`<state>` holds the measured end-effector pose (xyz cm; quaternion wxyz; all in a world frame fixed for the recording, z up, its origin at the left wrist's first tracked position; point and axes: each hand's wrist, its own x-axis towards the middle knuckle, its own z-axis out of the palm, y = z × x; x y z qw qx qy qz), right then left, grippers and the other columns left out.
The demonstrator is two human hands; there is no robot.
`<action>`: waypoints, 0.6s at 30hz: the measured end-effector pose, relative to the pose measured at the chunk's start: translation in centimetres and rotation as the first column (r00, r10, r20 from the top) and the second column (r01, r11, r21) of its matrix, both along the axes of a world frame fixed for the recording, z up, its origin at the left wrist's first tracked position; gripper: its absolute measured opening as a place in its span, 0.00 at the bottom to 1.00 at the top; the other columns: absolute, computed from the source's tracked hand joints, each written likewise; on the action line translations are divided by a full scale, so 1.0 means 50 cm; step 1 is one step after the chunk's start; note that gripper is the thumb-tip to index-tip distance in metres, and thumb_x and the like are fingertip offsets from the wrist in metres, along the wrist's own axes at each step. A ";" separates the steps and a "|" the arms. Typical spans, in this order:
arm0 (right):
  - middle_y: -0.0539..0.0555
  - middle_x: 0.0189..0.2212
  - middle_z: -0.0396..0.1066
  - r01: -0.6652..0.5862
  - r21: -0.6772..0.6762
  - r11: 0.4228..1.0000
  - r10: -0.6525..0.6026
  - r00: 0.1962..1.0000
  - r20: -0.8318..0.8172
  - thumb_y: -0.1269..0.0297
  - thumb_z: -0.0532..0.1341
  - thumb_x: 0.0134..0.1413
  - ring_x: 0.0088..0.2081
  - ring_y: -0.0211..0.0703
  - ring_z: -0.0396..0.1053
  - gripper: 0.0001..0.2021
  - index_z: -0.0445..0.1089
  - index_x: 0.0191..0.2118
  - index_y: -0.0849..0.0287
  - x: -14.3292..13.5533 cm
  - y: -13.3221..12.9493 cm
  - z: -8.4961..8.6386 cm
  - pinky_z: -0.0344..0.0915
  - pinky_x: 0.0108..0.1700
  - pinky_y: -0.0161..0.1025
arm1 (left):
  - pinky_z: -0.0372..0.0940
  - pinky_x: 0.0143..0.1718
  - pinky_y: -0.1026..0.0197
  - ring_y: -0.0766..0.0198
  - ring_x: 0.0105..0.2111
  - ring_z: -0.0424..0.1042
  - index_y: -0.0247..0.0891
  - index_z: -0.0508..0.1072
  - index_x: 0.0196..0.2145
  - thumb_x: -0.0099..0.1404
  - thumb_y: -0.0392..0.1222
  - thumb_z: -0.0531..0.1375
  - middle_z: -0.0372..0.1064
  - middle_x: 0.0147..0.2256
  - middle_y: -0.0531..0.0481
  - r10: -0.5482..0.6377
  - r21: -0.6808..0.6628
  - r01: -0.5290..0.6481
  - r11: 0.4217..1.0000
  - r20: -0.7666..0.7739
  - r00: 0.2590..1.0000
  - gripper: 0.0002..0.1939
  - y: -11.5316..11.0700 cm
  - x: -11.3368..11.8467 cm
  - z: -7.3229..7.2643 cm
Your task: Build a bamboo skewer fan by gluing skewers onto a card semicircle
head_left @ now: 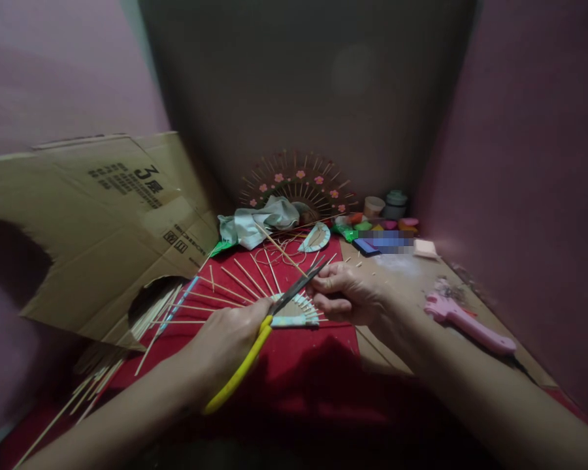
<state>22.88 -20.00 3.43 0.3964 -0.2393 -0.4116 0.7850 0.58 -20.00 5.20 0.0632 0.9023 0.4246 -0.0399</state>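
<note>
Fingers of the right hand [345, 290] pinch the end of a thin stick [280, 249], close by the blades of yellow scissors [246, 364] gripped in the left hand [240, 328]. Under them, a half-round fan base [296, 320] with sticks poking out lies on the red desk [330, 349]. A pink glue gun [473, 328] lies near the desk's right edge. A fan with pink flowers [300, 175] stands at the back edge. By the left edge, cardboard [68, 215] says "3层"; its smaller print is too tiny to read.

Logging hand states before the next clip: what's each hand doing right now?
Left hand: closed, holding yellow-handled, dark-bladed scissors.
Right hand: closed, apparently pinching a thin, straight, pale wooden stick.
</note>
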 end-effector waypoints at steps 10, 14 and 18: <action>0.46 0.13 0.64 0.117 0.001 0.993 -0.117 0.992 0.041 0.70 0.64 0.44 0.10 0.24 0.42 0.09 0.62 0.22 0.62 0.000 0.000 -0.003 0.44 0.12 0.24 | 0.60 0.30 0.61 0.56 0.30 0.72 0.36 0.65 0.44 0.57 0.33 0.52 0.73 0.32 0.43 -0.006 -0.024 0.006 1.000 -0.031 0.999 0.16 0.015 0.000 0.011; 0.48 0.13 0.66 0.171 0.026 0.985 -0.172 0.983 0.069 0.69 0.64 0.44 0.11 0.24 0.44 0.10 0.62 0.22 0.62 0.001 -0.007 0.010 0.44 0.12 0.24 | 0.61 0.31 0.62 0.58 0.30 0.72 0.37 0.65 0.46 0.61 0.35 0.50 0.73 0.32 0.44 -0.031 -0.006 0.031 0.999 -0.029 0.999 0.14 0.013 0.004 0.018; 0.49 0.15 0.67 0.181 0.050 0.982 -0.186 0.976 0.115 0.69 0.64 0.44 0.11 0.23 0.45 0.10 0.61 0.21 0.62 0.000 -0.013 0.016 0.43 0.12 0.24 | 0.62 0.32 0.62 0.60 0.30 0.72 0.38 0.65 0.45 0.63 0.36 0.49 0.73 0.33 0.46 -0.054 0.006 0.053 0.999 0.067 0.996 0.13 0.015 0.002 0.004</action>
